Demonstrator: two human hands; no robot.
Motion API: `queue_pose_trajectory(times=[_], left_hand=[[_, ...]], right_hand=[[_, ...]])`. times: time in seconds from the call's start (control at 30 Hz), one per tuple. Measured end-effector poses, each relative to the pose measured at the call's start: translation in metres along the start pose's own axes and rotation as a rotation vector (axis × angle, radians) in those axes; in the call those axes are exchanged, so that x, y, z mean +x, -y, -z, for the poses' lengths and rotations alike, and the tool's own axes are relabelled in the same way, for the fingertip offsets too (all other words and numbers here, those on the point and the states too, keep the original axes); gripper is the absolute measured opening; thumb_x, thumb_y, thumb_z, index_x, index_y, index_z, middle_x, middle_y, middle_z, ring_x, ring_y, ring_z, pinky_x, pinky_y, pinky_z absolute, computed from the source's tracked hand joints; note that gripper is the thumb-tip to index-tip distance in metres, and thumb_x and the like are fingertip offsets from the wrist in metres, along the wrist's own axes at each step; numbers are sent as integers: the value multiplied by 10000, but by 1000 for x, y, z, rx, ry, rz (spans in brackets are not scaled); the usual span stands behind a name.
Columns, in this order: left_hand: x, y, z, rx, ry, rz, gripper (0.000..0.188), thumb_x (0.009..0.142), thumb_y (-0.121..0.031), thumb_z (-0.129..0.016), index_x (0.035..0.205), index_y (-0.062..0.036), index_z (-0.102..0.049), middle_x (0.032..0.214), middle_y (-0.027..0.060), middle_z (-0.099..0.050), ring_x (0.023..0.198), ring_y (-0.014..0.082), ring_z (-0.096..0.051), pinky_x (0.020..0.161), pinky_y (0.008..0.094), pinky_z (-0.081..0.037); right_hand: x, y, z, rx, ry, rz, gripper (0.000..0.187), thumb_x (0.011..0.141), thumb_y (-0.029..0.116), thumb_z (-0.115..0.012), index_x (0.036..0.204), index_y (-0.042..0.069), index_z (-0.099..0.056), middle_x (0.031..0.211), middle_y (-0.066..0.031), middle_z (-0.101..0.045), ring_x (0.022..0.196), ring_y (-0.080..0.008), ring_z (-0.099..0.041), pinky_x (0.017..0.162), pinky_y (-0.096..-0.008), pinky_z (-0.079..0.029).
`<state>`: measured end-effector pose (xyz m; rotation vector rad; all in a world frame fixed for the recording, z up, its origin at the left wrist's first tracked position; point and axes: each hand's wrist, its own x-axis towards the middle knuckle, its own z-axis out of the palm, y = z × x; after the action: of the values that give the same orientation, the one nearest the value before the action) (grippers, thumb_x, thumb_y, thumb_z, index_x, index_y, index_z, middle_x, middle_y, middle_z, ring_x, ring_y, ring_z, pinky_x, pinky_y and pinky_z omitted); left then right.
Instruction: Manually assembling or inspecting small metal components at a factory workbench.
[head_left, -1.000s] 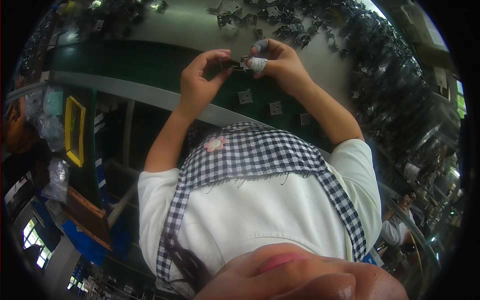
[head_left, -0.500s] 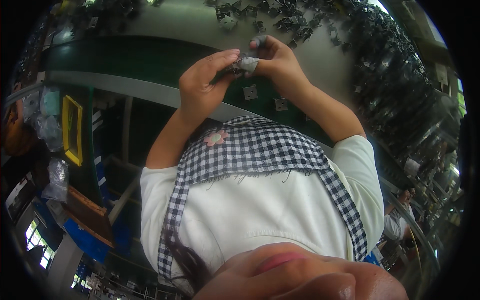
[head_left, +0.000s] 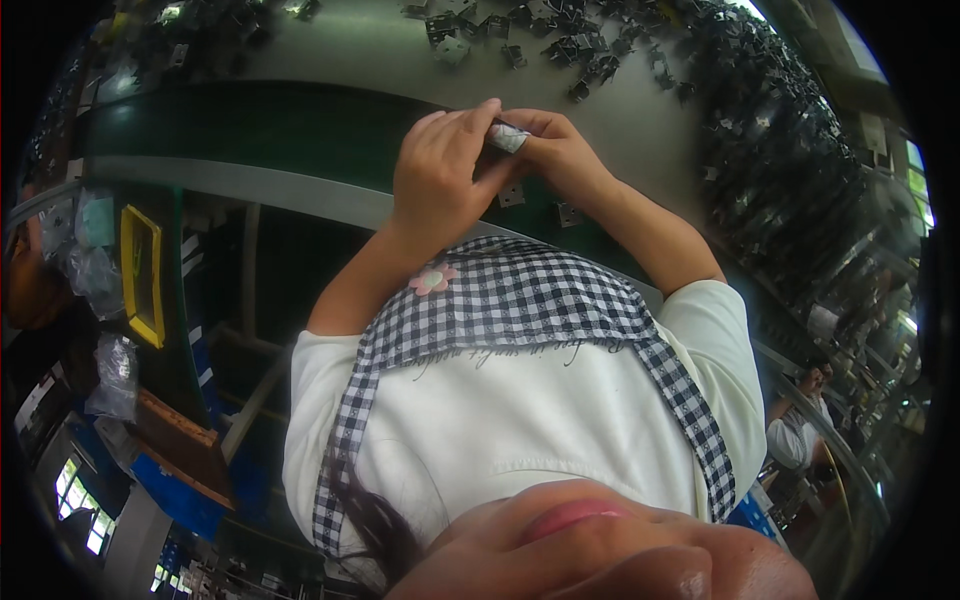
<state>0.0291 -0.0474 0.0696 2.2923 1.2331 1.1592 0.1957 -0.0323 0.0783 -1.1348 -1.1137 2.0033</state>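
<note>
My left hand (head_left: 440, 175) and my right hand (head_left: 565, 155) meet over the green strip at the table's near side, fingers closed together. A small metal bracket was visible between them a moment earlier; now the fingers hide nearly all of it. White tape (head_left: 508, 137) wraps my right thumb, which presses in beside the left fingertips. Just below the hands lies a flat metal plate with small holes (head_left: 511, 195), partly covered by the left hand. Another such metal piece (head_left: 568, 215) lies to its right, under my right wrist.
Loose metal brackets (head_left: 590, 48) lie scattered at the far side of the table, and a large dark heap of them (head_left: 780, 150) rises at the right. A grey table edge (head_left: 280, 180) runs before me. At left are a yellow frame (head_left: 143, 275) and clear plastic bags (head_left: 95, 270).
My left hand has moved right and turned its back to view, covering the bracket. The right fingers, raised earlier, have curled down against the left hand.
</note>
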Motion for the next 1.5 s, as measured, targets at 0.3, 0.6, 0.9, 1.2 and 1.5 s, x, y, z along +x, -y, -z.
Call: queue_pose_trajectory(times=[0.3,0.6,0.9,1.2,1.5], left_hand=[[-8,26,9,367,794,556,522,815,-391,-602,1160,-23,-468,739,172,-645,727,305,-652,657,405,-509],[12,12,11,-1007,136,685,304,764,-78,-721,1042,-30,-607,883,61,-637,751,105,-626,676,223,-509],[8,2,1,-646,-182,204,489,743,89,-663,1167,-23,-445,981,110,-610,907,196,-627,765,280,-522],[-3,2,-1,-229,-105,133,602,730,169,-584,1228,-32,-313,1131,149,-492,1003,218,-578,843,310,-512],[-9,22,-1,-669,-51,416,513,672,56,-711,1135,-27,-505,985,110,-608,917,207,-603,784,290,-496]], right_hand=[[60,32,76,-1691,-348,567,315,655,128,-683,963,153,-628,969,-42,-551,966,-286,-503,846,-387,-441],[2,24,23,-1513,-224,1209,261,661,216,-703,895,127,-629,967,-40,-540,845,-218,-543,748,-346,-452],[4,8,3,166,76,239,314,845,86,-625,1120,25,-487,985,-67,-557,930,-173,-587,771,-331,-540],[6,14,-2,-1114,-145,672,333,740,36,-661,1052,61,-549,990,-100,-558,916,-208,-602,750,-316,-505],[14,0,1,67,58,64,191,855,60,-558,1027,-12,-516,980,-83,-548,923,-191,-609,816,-314,-516]])
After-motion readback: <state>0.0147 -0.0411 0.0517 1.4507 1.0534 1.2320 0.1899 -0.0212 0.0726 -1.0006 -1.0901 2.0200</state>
